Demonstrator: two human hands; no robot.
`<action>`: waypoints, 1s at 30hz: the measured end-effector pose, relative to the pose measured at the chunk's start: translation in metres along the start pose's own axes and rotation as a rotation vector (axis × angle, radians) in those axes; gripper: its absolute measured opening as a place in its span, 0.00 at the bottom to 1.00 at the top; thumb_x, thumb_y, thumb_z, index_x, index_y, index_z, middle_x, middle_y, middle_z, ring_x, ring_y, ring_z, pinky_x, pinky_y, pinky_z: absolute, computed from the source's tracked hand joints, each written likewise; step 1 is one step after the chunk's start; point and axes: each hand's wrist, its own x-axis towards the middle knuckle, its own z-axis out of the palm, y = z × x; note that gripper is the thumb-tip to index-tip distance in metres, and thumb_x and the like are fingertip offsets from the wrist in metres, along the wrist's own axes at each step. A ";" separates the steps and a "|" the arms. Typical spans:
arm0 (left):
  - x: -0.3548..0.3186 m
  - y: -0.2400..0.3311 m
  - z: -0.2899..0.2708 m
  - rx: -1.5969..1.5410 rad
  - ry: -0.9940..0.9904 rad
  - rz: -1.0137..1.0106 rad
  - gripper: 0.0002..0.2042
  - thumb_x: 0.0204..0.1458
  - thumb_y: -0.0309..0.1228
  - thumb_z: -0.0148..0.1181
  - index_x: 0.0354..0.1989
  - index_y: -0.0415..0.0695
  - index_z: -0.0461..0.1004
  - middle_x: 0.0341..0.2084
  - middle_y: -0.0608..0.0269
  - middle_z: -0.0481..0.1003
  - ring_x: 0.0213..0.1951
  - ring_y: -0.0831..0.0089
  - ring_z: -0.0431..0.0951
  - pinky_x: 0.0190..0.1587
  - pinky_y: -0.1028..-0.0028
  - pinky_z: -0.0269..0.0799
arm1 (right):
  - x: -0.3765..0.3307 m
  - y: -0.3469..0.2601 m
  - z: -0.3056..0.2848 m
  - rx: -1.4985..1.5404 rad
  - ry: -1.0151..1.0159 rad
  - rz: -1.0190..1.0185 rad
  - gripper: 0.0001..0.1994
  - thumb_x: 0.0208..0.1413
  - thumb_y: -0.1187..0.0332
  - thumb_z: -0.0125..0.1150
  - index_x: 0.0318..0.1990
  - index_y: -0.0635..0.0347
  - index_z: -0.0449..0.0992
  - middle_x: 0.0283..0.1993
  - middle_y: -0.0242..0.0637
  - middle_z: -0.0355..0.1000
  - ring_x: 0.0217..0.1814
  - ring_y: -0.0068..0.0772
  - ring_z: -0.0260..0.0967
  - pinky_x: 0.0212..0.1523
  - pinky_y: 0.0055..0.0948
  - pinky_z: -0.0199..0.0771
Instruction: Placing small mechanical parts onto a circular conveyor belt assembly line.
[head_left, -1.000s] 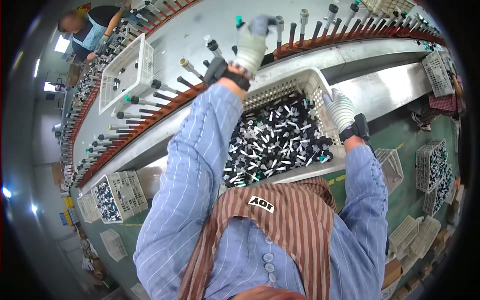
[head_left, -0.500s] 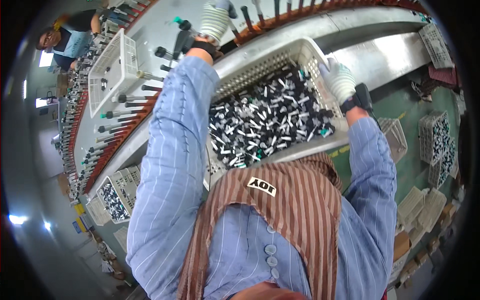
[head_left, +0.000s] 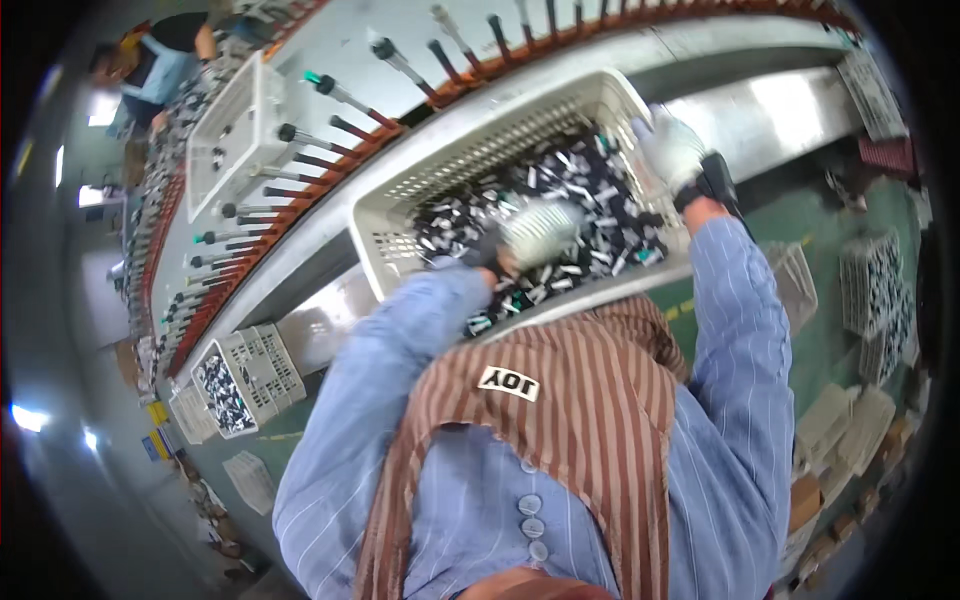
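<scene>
A pale plastic basket (head_left: pixel 385 245) sits in front of me, heaped with small black parts with white stems (head_left: pixel 600 190), a few of them green. My left hand (head_left: pixel 543 236), in a striped knitted glove, is over the heap in the middle of the basket. Motion smears its fingers, so I cannot tell what they hold, if anything. At the basket's far right corner, my gloved right hand (head_left: pixel 672 150) grips the rim.
A curved conveyor line with upright dark rods (head_left: pixel 345 127), some topped with black or green parts, runs beyond the basket. Another white basket (head_left: pixel 232 135) stands across it, near a co-worker (head_left: pixel 165 65). More filled baskets (head_left: pixel 225 395) are at lower left and right.
My left hand has come back from the rods on the line, down into the basket. The right hand stays at the rim. The green-topped rod beside the left hand now stands uncovered.
</scene>
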 end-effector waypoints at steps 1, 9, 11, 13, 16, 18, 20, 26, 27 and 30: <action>-0.007 0.012 0.048 -0.380 -0.083 -0.117 0.16 0.56 0.33 0.54 0.50 0.42 0.76 0.43 0.53 0.77 0.46 0.60 0.78 0.48 0.66 0.74 | 0.001 -0.006 -0.001 -0.001 0.002 0.002 0.21 0.61 0.53 0.52 0.48 0.64 0.73 0.41 0.59 0.76 0.45 0.61 0.75 0.49 0.51 0.73; -0.007 0.055 0.042 -0.212 -0.454 -0.032 0.17 0.53 0.39 0.55 0.50 0.49 0.76 0.40 0.50 0.79 0.43 0.51 0.80 0.43 0.54 0.76 | -0.016 -0.007 -0.003 -0.052 0.058 0.032 0.27 0.60 0.51 0.53 0.57 0.66 0.72 0.49 0.61 0.74 0.53 0.58 0.72 0.56 0.46 0.71; -0.005 0.047 0.029 -0.294 -0.465 -0.158 0.17 0.52 0.41 0.57 0.46 0.46 0.77 0.33 0.50 0.80 0.38 0.52 0.81 0.41 0.57 0.76 | -0.013 -0.004 -0.001 -0.057 0.064 0.047 0.27 0.60 0.51 0.53 0.57 0.66 0.72 0.49 0.61 0.74 0.54 0.58 0.72 0.56 0.46 0.70; -0.029 0.008 0.053 -0.314 -0.373 -0.164 0.15 0.54 0.40 0.57 0.42 0.44 0.77 0.30 0.50 0.79 0.35 0.52 0.81 0.39 0.59 0.76 | -0.012 -0.013 -0.006 -0.062 0.044 0.029 0.28 0.61 0.51 0.53 0.58 0.67 0.72 0.49 0.60 0.74 0.54 0.57 0.72 0.57 0.45 0.70; 0.015 -0.011 -0.049 -0.329 0.063 -0.172 0.14 0.60 0.38 0.54 0.44 0.40 0.76 0.38 0.49 0.79 0.33 0.56 0.81 0.36 0.61 0.79 | -0.012 -0.007 -0.007 -0.030 0.014 0.067 0.24 0.61 0.53 0.53 0.55 0.65 0.73 0.49 0.60 0.74 0.53 0.57 0.72 0.56 0.46 0.71; 0.026 0.008 -0.152 -0.736 0.223 -0.529 0.14 0.65 0.37 0.47 0.43 0.42 0.77 0.38 0.51 0.80 0.32 0.62 0.81 0.35 0.66 0.79 | -0.015 -0.001 -0.008 -0.032 0.023 0.097 0.24 0.61 0.53 0.53 0.54 0.65 0.74 0.48 0.59 0.75 0.52 0.57 0.73 0.55 0.46 0.71; 0.053 -0.057 -0.152 -0.486 0.534 -0.347 0.18 0.68 0.40 0.41 0.45 0.45 0.78 0.32 0.53 0.80 0.33 0.70 0.80 0.36 0.70 0.78 | -0.011 -0.010 -0.006 -0.024 0.085 0.019 0.24 0.61 0.53 0.54 0.54 0.65 0.74 0.47 0.58 0.75 0.51 0.57 0.73 0.54 0.45 0.72; 0.137 -0.086 -0.228 -0.570 1.035 -0.052 0.20 0.67 0.41 0.40 0.40 0.44 0.79 0.26 0.58 0.78 0.30 0.69 0.75 0.35 0.67 0.69 | -0.009 -0.006 -0.004 -0.029 0.028 0.068 0.27 0.60 0.52 0.54 0.56 0.67 0.72 0.49 0.59 0.75 0.53 0.56 0.73 0.55 0.44 0.71; 0.149 -0.105 -0.231 -0.516 1.017 -0.054 0.18 0.67 0.41 0.42 0.40 0.46 0.80 0.27 0.57 0.79 0.31 0.67 0.76 0.34 0.66 0.69 | -0.009 -0.007 -0.004 -0.028 0.042 0.061 0.25 0.60 0.52 0.54 0.54 0.65 0.74 0.49 0.57 0.75 0.53 0.55 0.73 0.55 0.44 0.72; 0.172 -0.141 -0.231 -0.402 1.004 -0.147 0.20 0.65 0.45 0.45 0.37 0.45 0.80 0.26 0.54 0.77 0.28 0.63 0.77 0.32 0.65 0.69 | -0.009 -0.005 -0.002 -0.023 0.040 0.065 0.24 0.60 0.52 0.54 0.54 0.64 0.74 0.48 0.56 0.75 0.53 0.55 0.73 0.55 0.44 0.72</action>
